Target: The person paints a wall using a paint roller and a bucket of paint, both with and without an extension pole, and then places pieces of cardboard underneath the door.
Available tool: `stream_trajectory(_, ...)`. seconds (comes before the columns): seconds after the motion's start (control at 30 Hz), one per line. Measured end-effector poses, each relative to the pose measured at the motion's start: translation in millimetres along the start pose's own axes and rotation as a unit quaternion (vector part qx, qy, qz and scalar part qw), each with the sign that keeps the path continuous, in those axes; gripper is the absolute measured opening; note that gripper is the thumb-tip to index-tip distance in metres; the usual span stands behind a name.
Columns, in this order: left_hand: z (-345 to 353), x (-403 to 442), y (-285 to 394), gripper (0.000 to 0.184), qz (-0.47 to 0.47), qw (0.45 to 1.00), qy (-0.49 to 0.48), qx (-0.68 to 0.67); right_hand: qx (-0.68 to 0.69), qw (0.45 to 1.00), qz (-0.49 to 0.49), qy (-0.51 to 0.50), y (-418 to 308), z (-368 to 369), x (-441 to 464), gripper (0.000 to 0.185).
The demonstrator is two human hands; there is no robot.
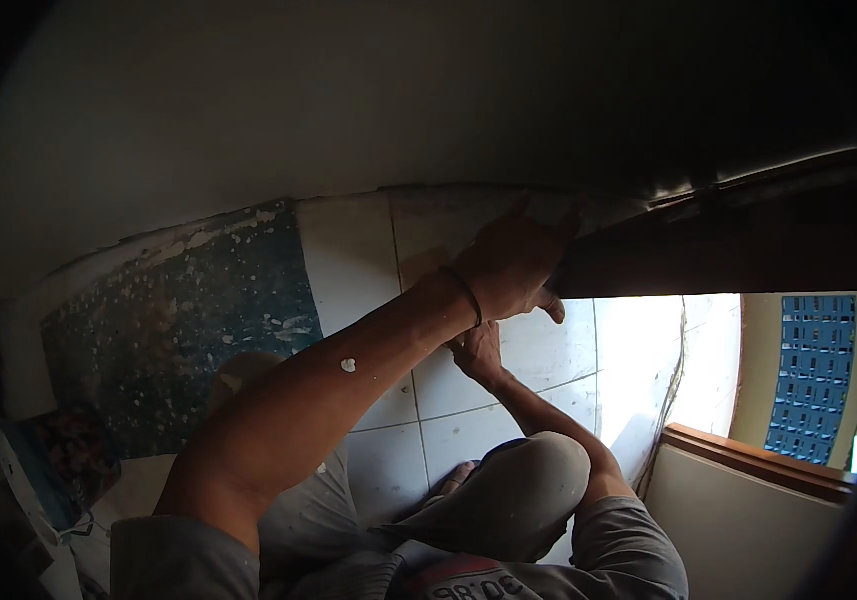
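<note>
My left hand (516,262) reaches down to the foot of the dark wall, beside the end of a dark wooden frame (718,250). Its fingers and thumb are spread apart, and nothing shows in them. A dark band circles the wrist, and a white paint-like spot marks the forearm. My right hand (481,352) is low, just behind the left wrist, over the white floor tiles (378,460). Its fingers look curled, but the left wrist partly covers them, so whatever they hold is hidden.
A dark green, white-spattered sheet (188,310) covers the floor along the wall. At lower left stands a white-rimmed round container (23,490). A low wall with a wooden top (758,460) borders the right, with blue lattice blocks (810,370) beyond. My bent knees (538,480) are close below.
</note>
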State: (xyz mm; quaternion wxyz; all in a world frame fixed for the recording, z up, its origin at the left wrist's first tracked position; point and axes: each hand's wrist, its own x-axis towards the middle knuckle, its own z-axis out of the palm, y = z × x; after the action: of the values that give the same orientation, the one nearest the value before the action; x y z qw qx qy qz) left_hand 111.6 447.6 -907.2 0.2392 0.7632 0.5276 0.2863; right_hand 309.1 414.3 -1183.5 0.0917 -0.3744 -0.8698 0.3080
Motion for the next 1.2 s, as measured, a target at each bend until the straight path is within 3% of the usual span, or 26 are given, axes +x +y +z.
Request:
stream_trajectory(0.13,-1.4,-2.3,5.9,0.118,-0.015,1.000,-0.017,-0.016,0.145,0.984,0.082,0.062,7.1,-0.9,-8.0,0.029)
stream_trajectory(0.23,2.4,-2.6,6.6,0.118,-0.008,1.000,-0.010,-0.011,0.364,0.878,0.305,-0.063,38.9,-8.1,-17.6,0.026)
stream_trajectory(0.27,4.5,-3.4,5.4,0.118,-0.001,1.000,-0.001,-0.009,0.404,0.846,0.344,-0.056,4.8,-31.6,-19.5,0.027)
stream_trajectory(0.33,4.7,-3.7,7.2,0.117,0.004,1.000,0.005,-0.009,0.261,0.920,0.221,-0.191,21.1,-41.1,-26.8,0.019)
stream_trajectory(0.4,2.1,-4.7,8.4,0.115,-0.004,1.000,0.000,-0.013,0.161,0.952,0.146,-0.214,20.0,-43.4,-30.0,0.020)
stream_trajectory(0.5,1.3,-5.1,7.8,0.114,-0.004,1.000,-0.004,-0.012,0.096,0.984,0.125,-0.089,7.7,-28.2,-39.4,0.031)
stream_trajectory(0.57,2.9,-4.3,5.6,0.113,0.000,1.000,0.005,-0.015,0.162,0.983,0.066,-0.054,31.5,-2.1,-34.1,0.031)
stream_trajectory(0.8,2.0,-5.0,6.4,0.110,0.005,1.000,0.010,-0.017,0.103,0.993,0.038,-0.043,4.2,-12.2,-22.9,0.032)
stream_trajectory(0.87,2.7,-4.9,7.1,0.110,0.010,1.000,0.012,-0.019,0.301,0.939,0.155,-0.056,-6.8,-17.6,-17.3,0.038)
stream_trajectory(0.97,4.8,-4.7,9.2,0.111,0.008,1.000,0.009,-0.010,0.502,0.815,0.289,-0.026,-14.2,-11.0,-6.1,0.050)
stream_trajectory(1.03,4.8,-5.0,9.6,0.111,0.006,1.000,0.005,-0.010,0.546,0.772,0.325,0.014,-17.0,-5.9,-1.9,0.054)
stream_trajectory(1.1,2.6,-4.3,11.4,0.111,0.007,1.000,0.001,-0.019,0.535,0.777,0.325,0.059,-30.4,-15.1,0.7,0.053)
stream_trajectory(1.2,-4.2,-4.3,14.0,0.109,0.000,0.999,-0.018,-0.027,0.571,0.747,0.334,0.072,4.3,15.4,-7.8,0.051)
